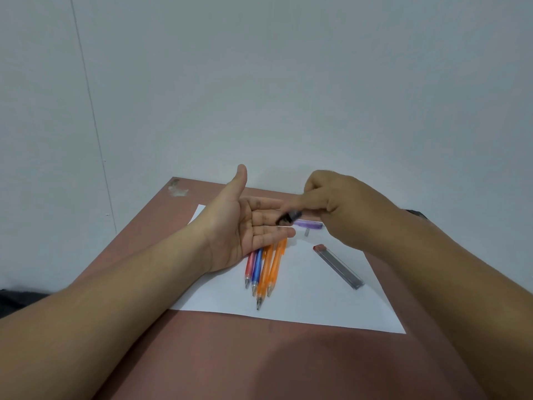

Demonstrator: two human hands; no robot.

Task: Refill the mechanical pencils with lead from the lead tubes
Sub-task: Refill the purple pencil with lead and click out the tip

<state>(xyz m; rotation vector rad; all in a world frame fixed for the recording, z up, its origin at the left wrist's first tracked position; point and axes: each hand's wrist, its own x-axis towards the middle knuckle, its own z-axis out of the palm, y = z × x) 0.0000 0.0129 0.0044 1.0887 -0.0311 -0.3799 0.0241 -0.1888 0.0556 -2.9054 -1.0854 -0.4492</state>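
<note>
My left hand [248, 229] is held palm up with straight fingers above the upper ends of the pencils. My right hand [337, 203] grips a dark lead tube [290, 217], tilted with its blurred end over the left fingers. Below the left hand lie several mechanical pencils on white paper [302, 307]: a red one [250, 267], a blue one [256, 269] and two orange ones [266, 272], tips toward me. A purple pencil [308, 224] lies partly hidden behind the right hand, a small grey cap [306, 232] beside it. A second lead tube [339, 265] with a red cap lies to the right.
The paper lies on a reddish-brown table [259, 356] that stands against a pale wall. A patch of worn tape [177, 189] marks the table's far left corner. Dark cloth [17, 298] shows at the left edge.
</note>
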